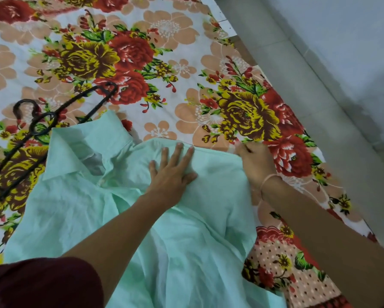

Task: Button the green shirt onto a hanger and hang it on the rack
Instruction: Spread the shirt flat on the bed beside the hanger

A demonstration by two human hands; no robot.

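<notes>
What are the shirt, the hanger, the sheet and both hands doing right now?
green shirt: lying spread on the sheet, not on the hanger.
hanger: lying on the sheet beside the collar, no hand on it.
left hand: flat, pressing the shirt.
right hand: pinching the shirt's edge.
flowered sheet: spread out under everything.

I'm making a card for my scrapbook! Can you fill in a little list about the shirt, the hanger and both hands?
place: flowery bedsheet
green shirt: lies rumpled on the sheet, not on the hanger yet
hanger: black, flat on the sheet by the collar, one end hidden by the shirt
left hand: fingers straight, pressing the shirt down
right hand: pinching the shirt's edge
rack: not in view
</notes>
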